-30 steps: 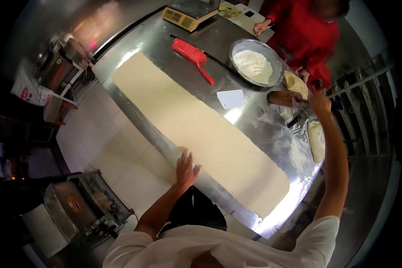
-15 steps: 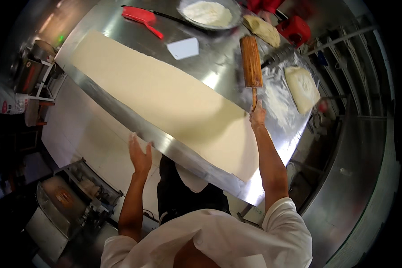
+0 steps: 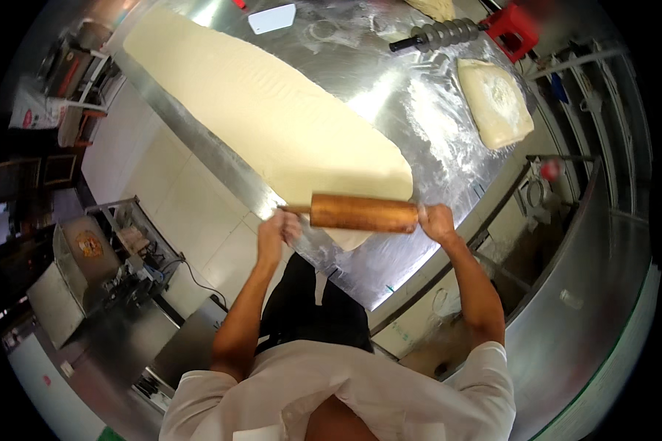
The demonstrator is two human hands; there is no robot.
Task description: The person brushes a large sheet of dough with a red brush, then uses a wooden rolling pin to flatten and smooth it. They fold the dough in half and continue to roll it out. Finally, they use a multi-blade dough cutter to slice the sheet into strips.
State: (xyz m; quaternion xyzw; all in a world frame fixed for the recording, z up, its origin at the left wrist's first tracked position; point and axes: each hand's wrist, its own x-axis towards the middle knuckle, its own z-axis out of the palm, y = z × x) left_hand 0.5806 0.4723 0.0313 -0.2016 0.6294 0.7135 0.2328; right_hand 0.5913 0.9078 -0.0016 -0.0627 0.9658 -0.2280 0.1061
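Note:
A wooden rolling pin (image 3: pixel 364 213) lies crosswise over the near end of a long, thin sheet of pale dough (image 3: pixel 272 110). Whether it presses on the dough or hangs just above it I cannot tell. My right hand (image 3: pixel 438 223) is closed round its right handle. At the other end, my left hand (image 3: pixel 275 234), slightly blurred, has its fingers curled at the left handle. The sheet stretches away to the far left along the edge of the steel table (image 3: pixel 412 250), and a corner of it shows below the pin.
A floury slab of dough (image 3: pixel 495 103) sits on the right, beside spilled flour (image 3: pixel 438 121). Farther back are a ridged roller (image 3: pixel 445 34), a red stool-like thing (image 3: pixel 513 33), a white scraper (image 3: pixel 272 19) and more dough (image 3: pixel 432 7). Metal racks (image 3: pixel 581 95) stand beyond the table.
The rolling pin has come down from upright in my right hand to crosswise over the dough's near end. My left hand has moved right and taken its other handle. The view has shifted.

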